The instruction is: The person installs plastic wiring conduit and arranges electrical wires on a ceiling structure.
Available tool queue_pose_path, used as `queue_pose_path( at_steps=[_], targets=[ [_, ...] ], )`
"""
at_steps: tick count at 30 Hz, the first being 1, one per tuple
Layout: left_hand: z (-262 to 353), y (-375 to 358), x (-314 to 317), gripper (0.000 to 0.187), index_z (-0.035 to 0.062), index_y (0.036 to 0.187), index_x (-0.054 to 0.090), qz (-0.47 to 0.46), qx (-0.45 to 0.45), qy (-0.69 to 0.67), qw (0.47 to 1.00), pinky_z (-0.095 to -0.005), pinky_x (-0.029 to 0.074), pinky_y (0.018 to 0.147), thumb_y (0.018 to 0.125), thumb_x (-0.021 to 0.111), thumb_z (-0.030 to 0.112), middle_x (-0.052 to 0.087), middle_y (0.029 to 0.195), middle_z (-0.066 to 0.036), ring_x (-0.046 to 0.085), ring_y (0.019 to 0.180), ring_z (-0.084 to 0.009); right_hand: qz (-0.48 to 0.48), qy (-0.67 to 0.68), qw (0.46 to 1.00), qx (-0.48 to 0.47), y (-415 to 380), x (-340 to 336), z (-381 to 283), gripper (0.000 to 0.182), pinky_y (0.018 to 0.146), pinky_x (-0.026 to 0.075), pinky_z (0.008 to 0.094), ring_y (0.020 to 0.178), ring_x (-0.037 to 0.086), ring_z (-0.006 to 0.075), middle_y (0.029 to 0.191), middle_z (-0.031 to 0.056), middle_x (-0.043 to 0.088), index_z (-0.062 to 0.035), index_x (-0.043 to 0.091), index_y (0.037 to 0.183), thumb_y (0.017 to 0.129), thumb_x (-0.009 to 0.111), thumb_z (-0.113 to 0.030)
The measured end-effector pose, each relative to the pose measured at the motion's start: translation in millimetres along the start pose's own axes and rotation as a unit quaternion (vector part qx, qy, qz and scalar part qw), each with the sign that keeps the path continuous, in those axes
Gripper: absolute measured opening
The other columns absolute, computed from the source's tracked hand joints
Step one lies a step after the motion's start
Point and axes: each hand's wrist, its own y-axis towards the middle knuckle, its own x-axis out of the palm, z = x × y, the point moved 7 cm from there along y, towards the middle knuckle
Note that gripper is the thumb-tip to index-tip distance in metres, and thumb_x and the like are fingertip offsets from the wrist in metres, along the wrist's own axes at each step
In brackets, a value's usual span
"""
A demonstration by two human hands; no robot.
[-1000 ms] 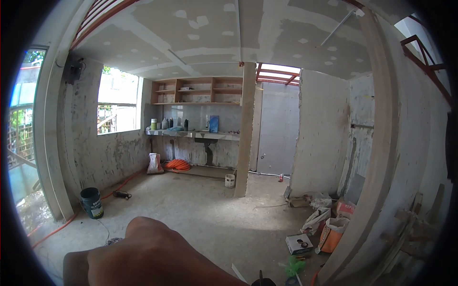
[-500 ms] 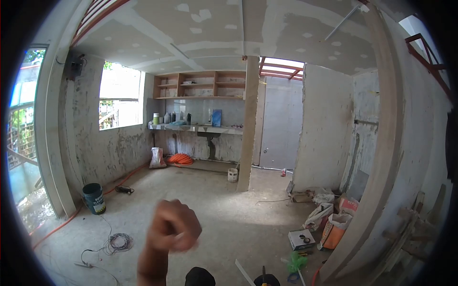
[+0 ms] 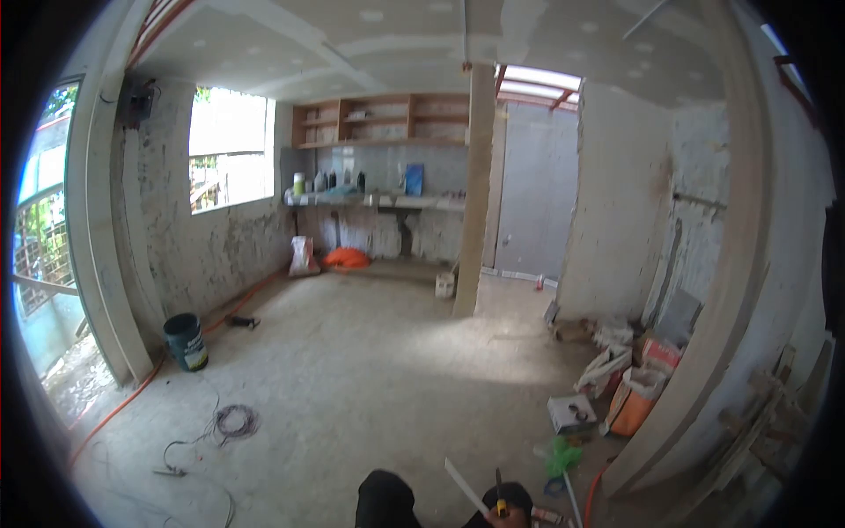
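Low in the head view, my right hand [image 3: 505, 520] is closed around a slim yellow-and-black hand tool [image 3: 502, 505], whose dark end points up. The hand is cut off by the bottom edge and rests by my right knee [image 3: 519, 497]. Just left of it a pale straight strip [image 3: 465, 485] slants up from between my dark-clad knees; its lower end is hidden. My left knee [image 3: 385, 498] stands beside it. My left hand is out of the picture.
Right of my knees lie green plastic [image 3: 562, 456], a roll of blue tape [image 3: 554, 487], a white box [image 3: 571, 414] and an orange-and-white sack [image 3: 632, 405]. To the left are a coil of wire [image 3: 237, 422], a dark bucket [image 3: 186, 342] and an orange hose [image 3: 114, 421].
My left hand, raised with curled fingers in front of me, has dropped out of view. The camera has tilted down, and my right hand with the tool shows more.
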Motion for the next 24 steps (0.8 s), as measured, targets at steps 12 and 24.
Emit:
queue_pose_path(
  at_steps=[12, 24],
  targets=[
    [139.0, 20.0, 67.1, 0.045, -0.0057, 0.13, 0.05, -0.185, 0.128, -0.604, 0.764, -0.0321, 0.049, 0.094, 0.094, 0.064, 0.018, 0.063, 0.119, -0.014, 0.06, 0.11, -0.0186, -0.023, 0.016, 0.999, -0.041, -45.8, 29.0, -79.4, 0.021, 0.064, 0.046, 0.0288, 0.068, 0.054, 0.0093, 0.073, 0.0013, 0.059, -0.0049, 0.059, 0.086, 0.08, 0.074, -0.019],
    [84.6, 89.8, 13.8, 0.018, 0.0047, 0.107, 0.056, 0.022, 0.023, -0.69, 0.723, -0.0325, 0.059, 0.071, 0.093, 0.064, 0.011, 0.065, 0.095, -0.01, 0.065, 0.084, -0.019, 0.138, 0.024, 0.99, -0.03, -9.3, -86.4, -55.2, 0.06, 0.085, 0.046, 0.0347, 0.088, 0.058, 0.02, 0.096, 0.01, 0.062, -0.002, 0.04, 0.129, 0.083, 0.071, -0.023]
  ],
)
